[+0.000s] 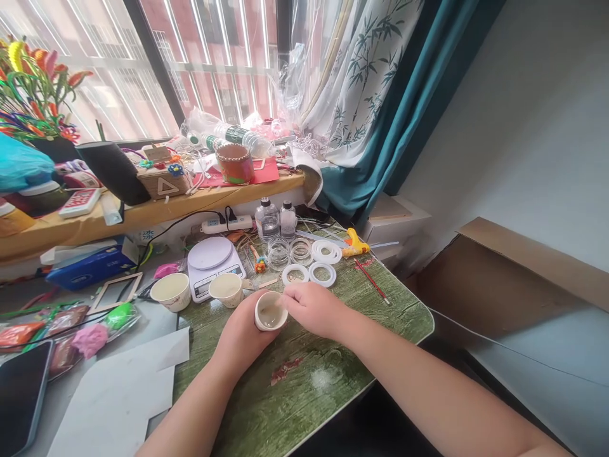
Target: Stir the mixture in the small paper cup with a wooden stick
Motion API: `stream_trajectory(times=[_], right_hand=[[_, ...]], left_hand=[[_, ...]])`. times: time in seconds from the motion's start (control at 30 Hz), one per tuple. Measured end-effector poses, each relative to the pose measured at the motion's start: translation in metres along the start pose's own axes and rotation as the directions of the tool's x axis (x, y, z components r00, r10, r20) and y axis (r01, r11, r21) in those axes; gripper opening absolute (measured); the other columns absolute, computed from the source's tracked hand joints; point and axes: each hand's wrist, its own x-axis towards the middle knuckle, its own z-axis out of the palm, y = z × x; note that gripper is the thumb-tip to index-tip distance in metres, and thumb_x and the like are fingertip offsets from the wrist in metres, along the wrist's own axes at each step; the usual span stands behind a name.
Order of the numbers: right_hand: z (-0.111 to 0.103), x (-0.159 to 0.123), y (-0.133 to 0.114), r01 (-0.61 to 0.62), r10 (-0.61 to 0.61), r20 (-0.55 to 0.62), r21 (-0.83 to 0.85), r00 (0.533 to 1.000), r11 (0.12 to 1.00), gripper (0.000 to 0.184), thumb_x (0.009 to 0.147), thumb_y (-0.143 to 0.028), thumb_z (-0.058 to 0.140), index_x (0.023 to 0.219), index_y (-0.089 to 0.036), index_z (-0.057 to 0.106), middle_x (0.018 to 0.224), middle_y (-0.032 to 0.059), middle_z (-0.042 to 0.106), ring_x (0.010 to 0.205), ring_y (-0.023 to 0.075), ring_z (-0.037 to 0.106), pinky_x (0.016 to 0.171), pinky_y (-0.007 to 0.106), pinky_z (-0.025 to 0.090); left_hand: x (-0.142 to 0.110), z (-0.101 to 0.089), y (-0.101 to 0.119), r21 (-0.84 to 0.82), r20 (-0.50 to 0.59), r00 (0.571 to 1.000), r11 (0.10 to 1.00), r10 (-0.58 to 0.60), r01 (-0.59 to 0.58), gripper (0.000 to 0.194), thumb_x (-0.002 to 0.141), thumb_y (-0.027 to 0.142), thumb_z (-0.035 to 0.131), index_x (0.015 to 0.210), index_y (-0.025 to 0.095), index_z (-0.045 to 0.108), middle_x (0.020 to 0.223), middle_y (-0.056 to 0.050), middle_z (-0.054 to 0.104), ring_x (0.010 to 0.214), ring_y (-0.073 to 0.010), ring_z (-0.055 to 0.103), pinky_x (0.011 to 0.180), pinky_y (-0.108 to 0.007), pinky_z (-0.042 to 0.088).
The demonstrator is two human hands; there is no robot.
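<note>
My left hand [245, 333] is wrapped round a white paper cup [258, 320] with a cloudy, clear liquid [271, 315] inside. At the cup's right rim my right hand [311, 306] is closed in a pinch. A thin, pale stick seems to be in its fingers, mostly hidden, its lower end in the cup. Two more paper cups stand to the left: one [227, 291] close to my left hand, one [171, 293] farther off. Just beyond my hands lie white ring moulds [322, 274] and stacked clear bangles [278, 254].
A digital scale [214, 263] stands behind the cups. At the back are two clear bottles [267, 222] and a power strip [228, 223]. A yellow glue gun [356, 242] and a red pencil [372, 281] lie right. White paper [118, 393] and a phone [23, 397] lie left.
</note>
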Motion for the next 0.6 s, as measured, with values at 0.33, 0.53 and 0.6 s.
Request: stream_trajectory(times=[0.33, 0.53, 0.6], right_hand=[[0.0004, -0.0001, -0.0035, -0.018, 0.017, 0.043, 0.017, 0.999, 1.000, 0.031, 0.096, -0.025, 0.052, 0.067, -0.019, 0.044, 0.065, -0.0035, 0.047, 0.064, 0.0123, 0.040, 0.060, 0.028, 0.022], [0.0031, -0.0003, 0.0000, 0.001, -0.003, 0.031, 0.038, 1.000, 0.999, 0.032, 0.097, -0.026, 0.052, 0.067, -0.019, 0.045, 0.066, -0.0035, 0.048, 0.065, 0.0121, 0.041, 0.061, 0.028, 0.024], [0.0041, -0.0015, 0.0018, 0.003, -0.003, -0.003, 0.044, 1.000, 0.999, 0.031, 0.097, -0.026, 0.051, 0.067, -0.019, 0.044, 0.066, -0.0038, 0.048, 0.065, 0.0120, 0.041, 0.061, 0.028, 0.023]], left_hand=[[-0.0009, -0.0007, 0.0018, 0.017, -0.019, 1.000, 1.000, 0.017, -0.017, 0.035, 0.084, 0.027, 0.074, 0.118, 0.026, 0.066, 0.112, -0.005, 0.078, 0.096, -0.0260, 0.075, 0.079, -0.037, 0.059], [-0.0008, -0.0001, 0.0002, 0.025, -0.030, 0.999, 0.999, 0.024, -0.023, 0.035, 0.084, 0.026, 0.074, 0.118, 0.027, 0.066, 0.113, -0.004, 0.078, 0.097, -0.0260, 0.075, 0.081, -0.037, 0.059], [-0.0010, 0.0000, 0.0003, 0.024, -0.028, 0.999, 1.000, 0.018, -0.017, 0.035, 0.084, 0.026, 0.074, 0.118, 0.027, 0.065, 0.112, -0.004, 0.078, 0.097, -0.0257, 0.075, 0.081, -0.036, 0.058]])
